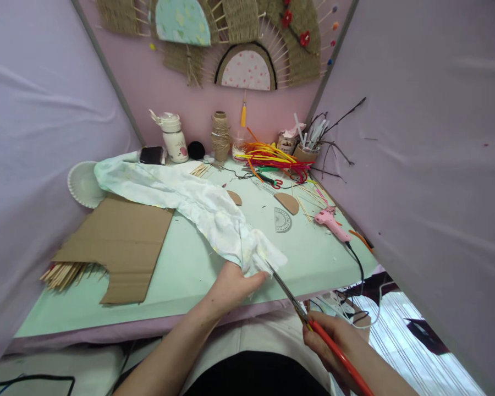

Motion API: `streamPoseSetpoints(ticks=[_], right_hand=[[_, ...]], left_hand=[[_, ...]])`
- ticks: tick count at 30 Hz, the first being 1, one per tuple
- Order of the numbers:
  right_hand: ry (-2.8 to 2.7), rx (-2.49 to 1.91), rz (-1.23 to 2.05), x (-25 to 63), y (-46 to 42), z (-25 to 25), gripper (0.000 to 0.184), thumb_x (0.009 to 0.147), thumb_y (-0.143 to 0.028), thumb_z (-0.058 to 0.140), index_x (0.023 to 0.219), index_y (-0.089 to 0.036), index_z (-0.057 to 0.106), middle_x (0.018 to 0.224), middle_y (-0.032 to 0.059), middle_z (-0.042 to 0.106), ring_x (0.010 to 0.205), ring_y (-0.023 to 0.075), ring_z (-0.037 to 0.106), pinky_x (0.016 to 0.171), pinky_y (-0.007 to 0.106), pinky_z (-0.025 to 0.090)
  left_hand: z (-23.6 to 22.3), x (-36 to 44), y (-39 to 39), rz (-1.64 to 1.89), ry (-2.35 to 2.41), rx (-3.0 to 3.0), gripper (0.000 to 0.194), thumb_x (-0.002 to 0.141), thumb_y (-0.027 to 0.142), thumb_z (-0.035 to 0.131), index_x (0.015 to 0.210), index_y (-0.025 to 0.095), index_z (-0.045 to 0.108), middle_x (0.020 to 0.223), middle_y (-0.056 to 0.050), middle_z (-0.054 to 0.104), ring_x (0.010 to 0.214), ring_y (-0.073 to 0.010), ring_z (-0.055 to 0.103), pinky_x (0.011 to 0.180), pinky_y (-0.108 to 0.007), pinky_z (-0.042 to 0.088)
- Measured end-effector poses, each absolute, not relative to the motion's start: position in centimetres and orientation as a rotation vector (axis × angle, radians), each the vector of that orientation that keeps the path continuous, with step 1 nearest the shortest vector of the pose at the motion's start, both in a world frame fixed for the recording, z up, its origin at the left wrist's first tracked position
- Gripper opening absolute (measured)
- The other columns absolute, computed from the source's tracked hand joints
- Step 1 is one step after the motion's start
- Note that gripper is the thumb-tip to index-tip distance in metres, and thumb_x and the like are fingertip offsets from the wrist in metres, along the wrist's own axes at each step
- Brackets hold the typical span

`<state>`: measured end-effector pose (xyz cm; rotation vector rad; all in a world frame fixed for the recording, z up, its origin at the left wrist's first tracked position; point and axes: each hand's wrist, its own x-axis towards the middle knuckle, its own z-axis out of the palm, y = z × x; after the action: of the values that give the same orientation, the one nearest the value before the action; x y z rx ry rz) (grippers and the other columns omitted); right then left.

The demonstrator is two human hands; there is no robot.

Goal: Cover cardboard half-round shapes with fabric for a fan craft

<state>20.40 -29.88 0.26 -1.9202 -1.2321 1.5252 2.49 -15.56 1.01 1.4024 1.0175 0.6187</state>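
A long strip of pale, faintly patterned fabric (198, 198) stretches from the far left of the table to its front edge. My left hand (235, 283) is closed on the near end of this fabric, thumb on top and the other fingers hidden beneath it. In my right hand (328, 335) is a pair of scissors (291, 297) with red-orange handles. Their blade tips meet the fabric just beside my left thumb. How far apart the blades are is hard to make out.
Cut cardboard (136, 242) lies on the left over thin sticks (66, 275). A pink glue gun (332, 223), a protractor (282, 220) and a cardboard half-disc (286, 203) are on the right. Behind stand a white bottle (175, 140), a twine spool (220, 137) and colourful pipe cleaners (272, 154).
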Motion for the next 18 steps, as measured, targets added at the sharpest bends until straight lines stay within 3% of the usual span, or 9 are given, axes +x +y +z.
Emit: streamPoseSetpoints(ticks=[6, 14, 18], right_hand=[[-1.149, -1.908, 1.532, 20.4, -29.9, -0.6, 0.053, 0.077, -0.071, 0.055, 0.068, -0.022, 0.037, 0.055, -0.0076, 0.032, 0.047, 0.0072, 0.031, 0.043, 0.021, 0.022], [-1.201, -1.924, 1.509, 20.6, -29.7, -0.3, 0.042, 0.081, -0.054, 0.057, 0.065, -0.022, 0.036, 0.056, -0.0071, 0.034, 0.049, 0.0077, 0.032, 0.047, 0.022, 0.026], [-1.284, -1.932, 1.447, 20.9, -29.7, -0.5, 0.026, 0.078, -0.039, 0.061, 0.068, -0.021, 0.045, 0.058, -0.0057, 0.040, 0.054, 0.0090, 0.035, 0.050, 0.022, 0.029]], left_hand=[[0.2, 2.4, -15.4, 0.639, 0.996, 1.374, 0.054, 0.074, 0.027, 0.071, 0.127, 0.018, 0.061, 0.109, -0.008, 0.073, 0.126, -0.0290, 0.053, 0.107, -0.039, 0.040], [-0.8, 2.1, -15.4, 0.635, 0.942, 1.234, 0.058, 0.074, 0.027, 0.074, 0.129, 0.020, 0.059, 0.117, -0.008, 0.071, 0.117, -0.0268, 0.060, 0.098, -0.035, 0.046], [-1.2, 2.1, -15.4, 0.632, 0.928, 1.201, 0.058, 0.074, 0.026, 0.075, 0.129, 0.021, 0.060, 0.118, -0.007, 0.070, 0.116, -0.0262, 0.061, 0.098, -0.035, 0.046]])
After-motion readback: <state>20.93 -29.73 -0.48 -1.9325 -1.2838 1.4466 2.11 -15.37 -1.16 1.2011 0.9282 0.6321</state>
